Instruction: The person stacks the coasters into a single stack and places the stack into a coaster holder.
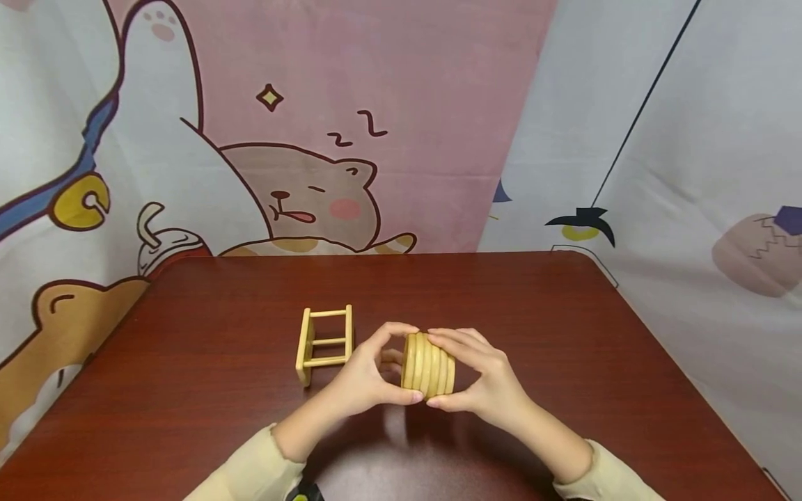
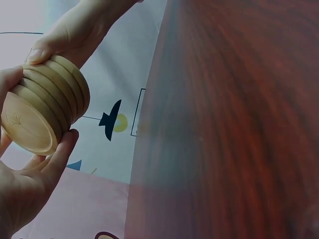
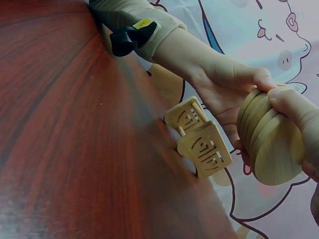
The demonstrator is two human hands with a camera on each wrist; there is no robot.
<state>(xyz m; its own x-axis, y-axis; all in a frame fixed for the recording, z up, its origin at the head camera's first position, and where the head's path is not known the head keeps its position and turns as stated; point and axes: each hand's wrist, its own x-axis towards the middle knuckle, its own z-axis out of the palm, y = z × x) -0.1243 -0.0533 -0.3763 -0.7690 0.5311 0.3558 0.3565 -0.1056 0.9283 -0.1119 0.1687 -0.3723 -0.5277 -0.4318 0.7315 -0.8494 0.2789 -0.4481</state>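
Between both hands, above the table, is a stack of several round wooden coasters [image 1: 429, 365], turned on its side. My left hand [image 1: 363, 379] grips its left end, thumb below and fingers over the top. From the other side my right hand [image 1: 485, 376] holds the right end the same way. In the left wrist view the end coaster [image 2: 30, 124] has a raised rim and a faint engraved mark. A small wooden coaster rack [image 1: 326, 341] with rods stands on the table just left of my left hand; its cut-out side panels [image 3: 207, 149] show in the right wrist view.
The dark red-brown table [image 1: 188, 390] has rounded far corners. Behind it and along the sides hangs a cartoon-printed cloth [image 1: 438, 104]. A black strap device [image 3: 132, 37] sits at the left sleeve.
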